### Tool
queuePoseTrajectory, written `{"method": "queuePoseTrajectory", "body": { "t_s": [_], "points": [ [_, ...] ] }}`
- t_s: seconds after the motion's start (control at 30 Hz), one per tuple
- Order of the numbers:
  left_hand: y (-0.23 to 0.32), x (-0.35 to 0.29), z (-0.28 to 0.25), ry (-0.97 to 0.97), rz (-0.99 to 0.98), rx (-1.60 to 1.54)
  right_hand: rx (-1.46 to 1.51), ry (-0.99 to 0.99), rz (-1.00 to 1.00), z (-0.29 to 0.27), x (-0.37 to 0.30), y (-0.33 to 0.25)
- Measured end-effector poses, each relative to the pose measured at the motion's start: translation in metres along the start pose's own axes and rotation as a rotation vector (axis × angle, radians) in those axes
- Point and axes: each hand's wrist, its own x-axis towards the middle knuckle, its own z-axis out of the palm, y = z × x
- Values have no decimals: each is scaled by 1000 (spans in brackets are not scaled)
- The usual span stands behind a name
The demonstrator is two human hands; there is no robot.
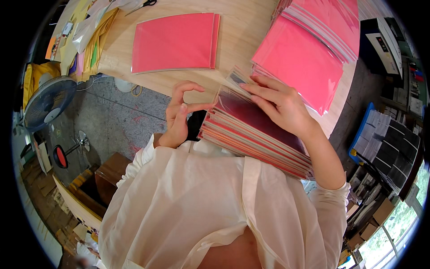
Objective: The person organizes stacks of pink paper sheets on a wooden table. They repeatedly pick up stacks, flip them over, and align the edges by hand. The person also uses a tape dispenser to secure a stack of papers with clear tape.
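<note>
A thick stack of thin pink and dark red sheets or folders in clear plastic sleeves (260, 143) leans against my body at the table's near edge. My right hand (282, 105) lies across its top with fingers stretched out, the fingertips on a clear plastic edge or flap (236, 77). Whether they pinch it, I cannot make out. At the stack's left corner is my left hand (179, 115), its fingers apart and one fingertip touching the corner. Farther off on the table lie a small pink sleeved pile (174, 43) and larger pink sleeved piles (298, 58) to the right.
Scissors (142, 6) and yellow envelopes with plastic bags (96, 38) occupy the far left of the wooden table (233, 22). A fan (50, 103) stands beyond its left edge. Cardboard boxes (112, 175) sit on the floor at left, and a blue-edged crate (363, 130) at right.
</note>
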Motion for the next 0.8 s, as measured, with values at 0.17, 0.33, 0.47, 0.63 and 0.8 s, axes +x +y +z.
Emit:
{"method": "queuePoseTrajectory", "body": {
  "t_s": [0.17,0.33,0.47,0.63,0.8],
  "points": [
    [17,15,19,-21,-117,48,-32,2,-63,-1,0,-8],
    [4,5,19,79,-160,-86,-50,-14,-23,2,-1,-5],
    [-5,-4,-2,36,-90,-47,-51,-21,-39,3,-1,-1],
    [-1,-4,0,-9,-55,-16,-31,-15,-46,5,-2,-1],
    [6,4,5,-128,-131,117,-71,3,-94,3,-2,-8]
  ]
}}
